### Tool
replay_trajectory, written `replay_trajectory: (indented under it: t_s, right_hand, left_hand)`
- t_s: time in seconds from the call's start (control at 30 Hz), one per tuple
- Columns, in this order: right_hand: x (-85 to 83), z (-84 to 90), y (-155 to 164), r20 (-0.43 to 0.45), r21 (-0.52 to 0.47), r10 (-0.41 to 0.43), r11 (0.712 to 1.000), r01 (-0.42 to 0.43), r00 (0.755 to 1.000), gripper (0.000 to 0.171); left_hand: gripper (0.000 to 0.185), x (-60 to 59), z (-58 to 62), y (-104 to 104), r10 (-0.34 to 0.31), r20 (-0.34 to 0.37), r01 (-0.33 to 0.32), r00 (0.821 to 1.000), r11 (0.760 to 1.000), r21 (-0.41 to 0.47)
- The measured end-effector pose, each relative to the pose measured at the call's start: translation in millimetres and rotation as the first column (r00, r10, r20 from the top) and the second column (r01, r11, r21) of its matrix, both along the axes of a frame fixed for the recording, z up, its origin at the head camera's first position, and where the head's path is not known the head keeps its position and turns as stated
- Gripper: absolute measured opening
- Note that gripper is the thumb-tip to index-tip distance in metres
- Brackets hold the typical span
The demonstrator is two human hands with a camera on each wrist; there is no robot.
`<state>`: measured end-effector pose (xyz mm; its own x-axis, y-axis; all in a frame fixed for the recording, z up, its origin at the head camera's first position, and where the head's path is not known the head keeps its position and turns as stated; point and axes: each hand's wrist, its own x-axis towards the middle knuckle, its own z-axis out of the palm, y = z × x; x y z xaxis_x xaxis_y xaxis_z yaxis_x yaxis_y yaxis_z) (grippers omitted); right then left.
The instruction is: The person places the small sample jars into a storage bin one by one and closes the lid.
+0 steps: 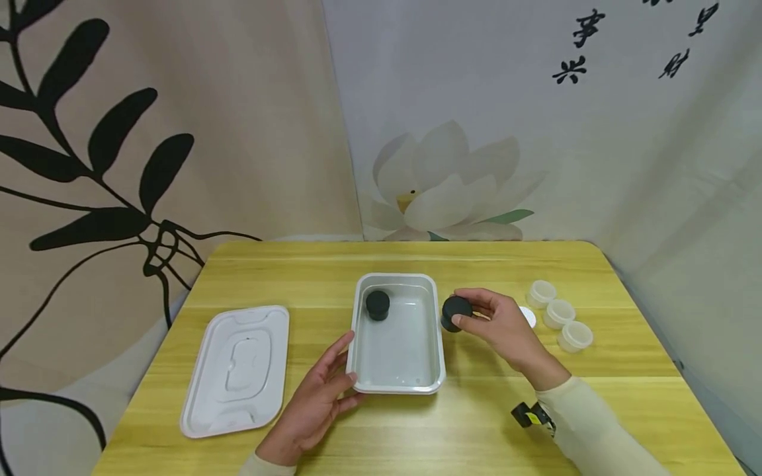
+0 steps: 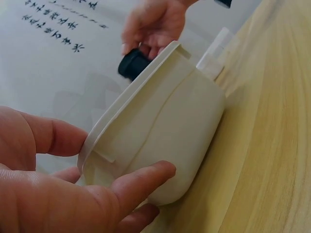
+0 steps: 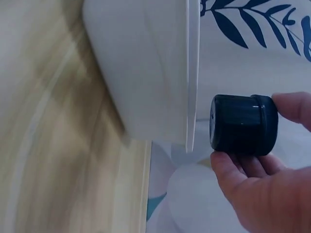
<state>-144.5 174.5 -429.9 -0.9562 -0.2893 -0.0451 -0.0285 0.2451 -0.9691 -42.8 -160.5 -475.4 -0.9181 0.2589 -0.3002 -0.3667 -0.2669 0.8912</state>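
Black jar [image 1: 456, 313] pinched in the right hand [image 1: 506, 328] grip — left hand [image 1: 318, 396], fingers straight, touches the white tray [image 1: 397, 386]. Only the head view shows a second jar [image 1: 378, 305] inside.

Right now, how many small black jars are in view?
2. One black jar stands inside the white tray, at its far left corner. The other black jar is held in the right hand, just right of the tray's rim. None looks hidden.

A yellow wooden table [image 1: 309, 271] carries a white tray [image 1: 397, 387], lid [image 1: 238, 370], three cups [image 1: 559, 314].
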Motion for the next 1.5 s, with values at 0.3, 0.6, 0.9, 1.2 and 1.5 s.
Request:
replay_trajectory:
  t_s: [0.3, 0.6, 0.9, 1.2, 1.5]
  right_hand:
    - [-12.5, -0.1, -48.3, 0.016, -0.066, 0.055, 0.996, -0.054, 0.998, 0.053]
    - [-25.0, -8.6, -85.6, -0.010, -0.052, 0.140, 0.989, -0.140, 0.990, 0.049]
    - [-28.7, -19.0, -109.3, -0.031, 0.000, 0.186, 0.983, -0.186, 0.982, 0.048]
    - [-29.7, -24.6, -122.7, -0.055, 0.064, 0.192, 0.980, -0.189, 0.980, 0.048]
    - [-27.8, -28.1, -133.7, -0.044, 0.137, 0.145, 0.981, -0.137, 0.989, 0.049]
  left_hand:
    - [0.076, -0.3, 2.3, -1.6, -0.001, 0.003, 0.001, 1.000, 1.000, -0.005]
    - [0.075, 1.6, 0.1, -0.8, -0.008, -0.008, 0.008, 1.000, 1.000, -0.005]
    - [0.075, 0.2, 0.5, -2.6, -0.029, -0.022, 0.029, 0.999, 1.000, -0.001]
    - [0.075, 0.4, -0.8, -2.9, -0.029, -0.020, 0.029, 0.999, 1.000, 0.004]
    - [0.076, 0.9, -1.2, -2.4, -0.025, -0.013, 0.025, 1.000, 1.000, 0.015]
